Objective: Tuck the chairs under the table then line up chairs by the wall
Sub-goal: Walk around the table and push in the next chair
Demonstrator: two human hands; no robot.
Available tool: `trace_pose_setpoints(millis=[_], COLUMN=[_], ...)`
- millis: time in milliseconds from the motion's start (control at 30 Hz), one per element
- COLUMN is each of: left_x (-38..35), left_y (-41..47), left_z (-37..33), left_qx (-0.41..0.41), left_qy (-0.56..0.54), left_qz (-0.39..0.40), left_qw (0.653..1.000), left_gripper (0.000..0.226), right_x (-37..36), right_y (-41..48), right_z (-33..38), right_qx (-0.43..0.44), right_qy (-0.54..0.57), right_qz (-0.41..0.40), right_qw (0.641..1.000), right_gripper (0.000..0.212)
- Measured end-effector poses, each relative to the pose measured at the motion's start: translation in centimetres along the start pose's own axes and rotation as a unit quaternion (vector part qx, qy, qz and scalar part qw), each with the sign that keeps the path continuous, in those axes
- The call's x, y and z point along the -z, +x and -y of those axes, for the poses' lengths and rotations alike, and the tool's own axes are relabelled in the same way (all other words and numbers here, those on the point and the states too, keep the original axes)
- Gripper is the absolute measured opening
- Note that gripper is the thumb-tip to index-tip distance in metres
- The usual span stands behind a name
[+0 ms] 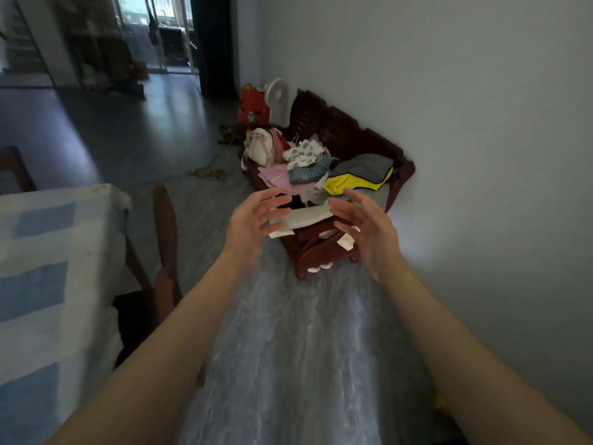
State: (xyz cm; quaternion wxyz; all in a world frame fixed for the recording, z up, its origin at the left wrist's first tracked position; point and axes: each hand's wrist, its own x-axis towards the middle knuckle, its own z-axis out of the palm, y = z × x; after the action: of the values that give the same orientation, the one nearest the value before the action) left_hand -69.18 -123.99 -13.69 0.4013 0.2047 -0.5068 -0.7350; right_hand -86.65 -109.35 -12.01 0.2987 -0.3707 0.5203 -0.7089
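Observation:
A dark red wooden chair [321,248] with a white cushion stands by the right wall, at the near end of a wooden bench. Both my arms reach out toward it. My left hand [253,221] and my right hand [365,229] hover on either side of the chair with fingers spread, holding nothing. Another dark wooden chair [165,248] sits tucked against the table [48,268], which wears a blue and white checked cloth at the left. A third chair back [14,168] shows beyond the table at the far left.
The wooden bench [340,136] along the wall carries piled clothes and bags. A white fan [277,97] and a red bag [253,106] stand behind it. Grey marbled floor runs between table and wall. A doorway lies at the back.

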Motion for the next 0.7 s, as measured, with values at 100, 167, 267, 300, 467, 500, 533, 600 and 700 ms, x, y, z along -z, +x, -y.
trace_pose_setpoints(millis=[100,167,267,300,467,500,533,600,700], left_x=[0.8,2.1,5.1,5.9,10.3,11.1,11.8,13.2,15.5], left_y=[5.6,9.1,14.6,15.5,18.5,18.6,18.6,18.1,16.5], left_z=[-0.1,-0.1,0.3,0.3,0.0,-0.2,-0.4,-0.7,-0.5], left_qx=[-0.009,-0.018,-0.049,-0.052,-0.096,-0.109,-0.119,-0.134,-0.156], left_qy=[0.002,0.007,0.028,0.035,0.040,0.037,0.035,0.038,0.045], left_qz=[-0.027,-0.051,-0.114,-0.126,-0.263,-0.294,-0.324,-0.377,-0.466], left_qw=[1.000,0.999,0.992,0.990,0.959,0.949,0.938,0.916,0.870], left_gripper=[0.038,0.036,0.037,0.037,0.038,0.041,0.044,0.042,0.040], right_x=[-0.2,-1.1,-3.3,-3.9,-8.5,-9.6,-10.9,-13.6,-18.7], right_y=[7.5,12.8,21.3,22.9,33.2,35.1,36.9,39.7,42.3], right_z=[-1.6,-3.2,-6.2,-7.0,-11.6,-12.5,-13.3,-15.0,-18.3], right_qx=[0.000,0.001,-0.007,-0.010,-0.056,-0.061,-0.068,-0.086,-0.100], right_qy=[0.023,0.028,0.039,0.046,0.067,0.072,0.076,0.077,0.071], right_qz=[0.018,0.051,0.123,0.144,0.273,0.295,0.317,0.356,0.426], right_qw=[1.000,0.998,0.992,0.989,0.958,0.951,0.943,0.927,0.896], right_gripper=[0.048,0.051,0.049,0.047,0.043,0.042,0.041,0.041,0.039])
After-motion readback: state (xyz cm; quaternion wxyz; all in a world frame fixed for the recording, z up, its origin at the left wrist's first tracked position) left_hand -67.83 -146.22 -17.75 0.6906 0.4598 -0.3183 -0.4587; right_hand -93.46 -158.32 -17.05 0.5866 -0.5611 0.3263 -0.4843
